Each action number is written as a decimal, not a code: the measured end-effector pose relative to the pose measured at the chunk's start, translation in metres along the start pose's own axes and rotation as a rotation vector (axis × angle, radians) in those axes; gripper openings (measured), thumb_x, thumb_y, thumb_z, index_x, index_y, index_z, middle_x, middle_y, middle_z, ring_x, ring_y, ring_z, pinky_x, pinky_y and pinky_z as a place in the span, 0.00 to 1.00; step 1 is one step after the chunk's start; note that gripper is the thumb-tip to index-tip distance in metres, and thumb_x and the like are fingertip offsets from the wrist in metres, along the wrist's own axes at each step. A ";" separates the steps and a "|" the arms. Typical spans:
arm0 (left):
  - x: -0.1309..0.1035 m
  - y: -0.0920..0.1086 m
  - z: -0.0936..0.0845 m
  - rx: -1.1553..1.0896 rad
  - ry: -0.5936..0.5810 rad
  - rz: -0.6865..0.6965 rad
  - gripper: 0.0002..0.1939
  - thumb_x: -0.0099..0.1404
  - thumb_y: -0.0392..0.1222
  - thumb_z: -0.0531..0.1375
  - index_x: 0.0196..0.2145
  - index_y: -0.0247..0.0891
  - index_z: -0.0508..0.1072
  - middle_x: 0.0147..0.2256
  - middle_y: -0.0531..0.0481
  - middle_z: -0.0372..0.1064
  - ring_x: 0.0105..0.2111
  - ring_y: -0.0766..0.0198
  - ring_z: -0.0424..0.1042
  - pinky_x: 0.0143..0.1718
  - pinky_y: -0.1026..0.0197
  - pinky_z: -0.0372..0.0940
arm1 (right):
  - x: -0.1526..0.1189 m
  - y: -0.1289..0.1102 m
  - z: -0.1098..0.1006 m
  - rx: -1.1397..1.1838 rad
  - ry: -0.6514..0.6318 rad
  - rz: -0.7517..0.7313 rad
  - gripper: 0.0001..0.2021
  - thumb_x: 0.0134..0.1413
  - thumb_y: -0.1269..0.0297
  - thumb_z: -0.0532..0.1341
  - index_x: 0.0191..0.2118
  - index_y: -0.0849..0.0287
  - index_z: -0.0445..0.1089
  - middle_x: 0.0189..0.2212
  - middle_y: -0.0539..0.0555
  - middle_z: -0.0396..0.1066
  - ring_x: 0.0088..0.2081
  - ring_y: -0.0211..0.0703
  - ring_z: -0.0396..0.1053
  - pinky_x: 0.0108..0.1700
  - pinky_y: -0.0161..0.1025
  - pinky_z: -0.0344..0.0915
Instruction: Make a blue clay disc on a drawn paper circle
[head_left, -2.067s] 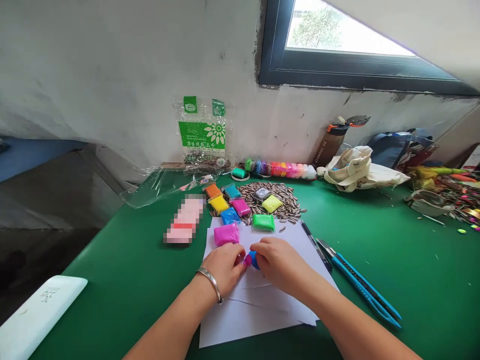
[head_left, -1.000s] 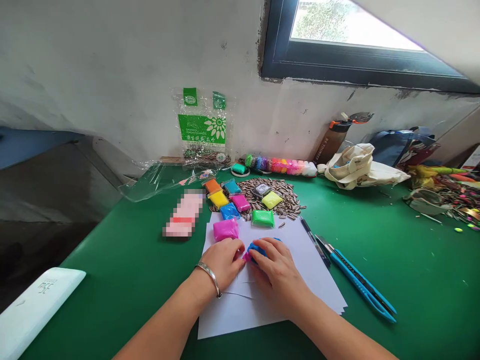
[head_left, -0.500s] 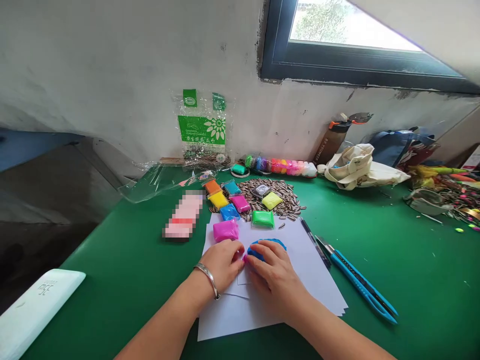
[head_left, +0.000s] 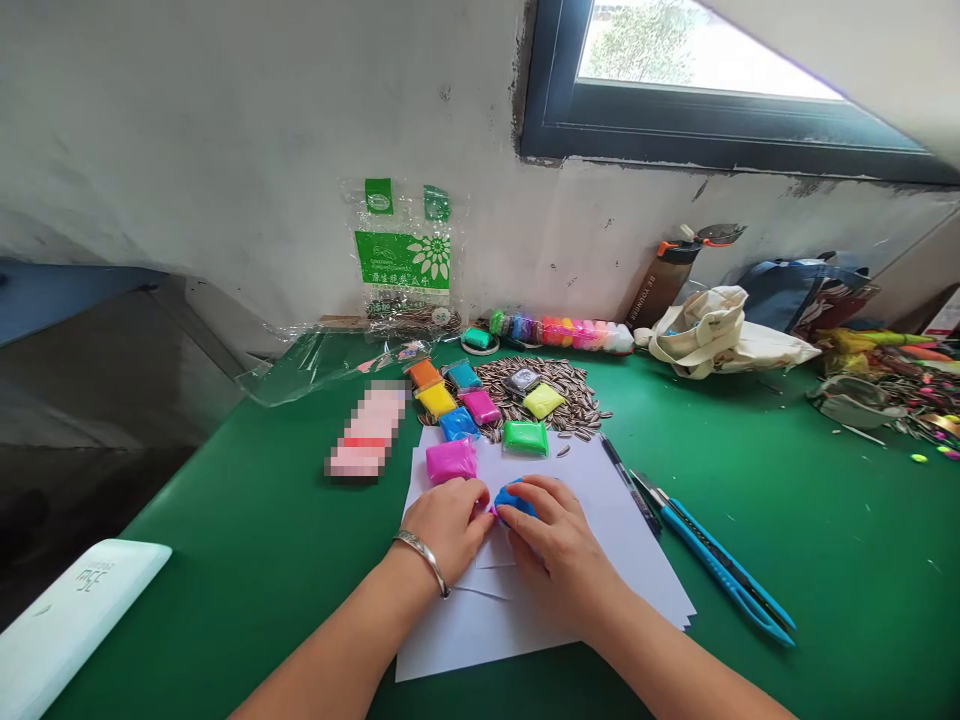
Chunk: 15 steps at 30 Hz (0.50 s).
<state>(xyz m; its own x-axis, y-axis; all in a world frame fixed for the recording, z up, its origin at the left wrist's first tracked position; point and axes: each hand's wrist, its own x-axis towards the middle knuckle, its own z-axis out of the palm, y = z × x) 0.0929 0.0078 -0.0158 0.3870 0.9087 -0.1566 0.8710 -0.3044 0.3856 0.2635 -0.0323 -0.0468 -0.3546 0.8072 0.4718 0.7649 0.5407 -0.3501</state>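
Observation:
My left hand (head_left: 448, 522), with a silver bracelet at the wrist, is closed, its thumb and fingers pinched at a tiny bit of pink clay (head_left: 493, 510). Beside it my right hand (head_left: 553, 530) curves its fingers over a lump of blue clay (head_left: 513, 499). Part of that lump is hidden under the fingers. Both hands rest over a stack of white paper (head_left: 457, 640), with a smaller piece of paper (head_left: 491, 550) beneath them. Just beyond my left hand lies a wrapped pink clay pack (head_left: 451, 461); a green pack (head_left: 526, 438) is at the paper's far edge.
Sunflower seeds (head_left: 577, 395) are heaped behind the paper, with several coloured clay packs around them. To the right lie a black pen (head_left: 628, 480) and a blue utility knife (head_left: 724, 560). A white power bank (head_left: 82, 610) sits at left, a brown bottle (head_left: 660, 285) by the wall.
My right hand has shifted over the blue clay, so less of the lump shows at its right side. My left hand has barely moved, staying by the pink bit.

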 end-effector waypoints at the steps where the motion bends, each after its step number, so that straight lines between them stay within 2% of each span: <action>1: 0.000 0.000 0.000 0.003 0.002 -0.003 0.07 0.63 0.41 0.53 0.36 0.42 0.70 0.36 0.50 0.71 0.34 0.60 0.69 0.31 0.62 0.57 | 0.000 0.000 0.000 0.006 -0.008 -0.005 0.13 0.56 0.72 0.55 0.43 0.53 0.72 0.45 0.57 0.69 0.50 0.50 0.61 0.50 0.52 0.63; 6: 0.000 -0.004 0.000 -0.038 -0.001 0.014 0.06 0.62 0.41 0.55 0.36 0.43 0.71 0.35 0.51 0.71 0.33 0.61 0.69 0.31 0.62 0.58 | 0.001 -0.001 -0.002 0.023 -0.021 -0.009 0.13 0.56 0.72 0.55 0.42 0.52 0.73 0.43 0.56 0.71 0.49 0.50 0.62 0.48 0.52 0.63; 10: 0.001 -0.008 -0.002 -0.116 -0.023 0.034 0.08 0.62 0.39 0.53 0.37 0.42 0.72 0.37 0.50 0.72 0.37 0.61 0.70 0.35 0.62 0.60 | 0.002 -0.003 -0.006 0.012 -0.004 0.003 0.13 0.56 0.73 0.55 0.42 0.52 0.73 0.43 0.56 0.70 0.49 0.49 0.61 0.51 0.53 0.61; 15: 0.003 -0.006 -0.001 -0.075 0.008 0.008 0.09 0.64 0.44 0.53 0.37 0.43 0.72 0.37 0.51 0.73 0.36 0.60 0.71 0.33 0.61 0.59 | 0.003 -0.008 -0.010 -0.047 -0.062 -0.056 0.15 0.54 0.72 0.55 0.43 0.50 0.72 0.45 0.56 0.70 0.51 0.51 0.60 0.55 0.59 0.54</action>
<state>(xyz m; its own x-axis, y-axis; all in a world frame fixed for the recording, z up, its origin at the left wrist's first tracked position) 0.0887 0.0124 -0.0175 0.3914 0.9085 -0.1462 0.8425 -0.2899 0.4540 0.2616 -0.0367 -0.0345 -0.4291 0.7898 0.4384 0.7669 0.5749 -0.2851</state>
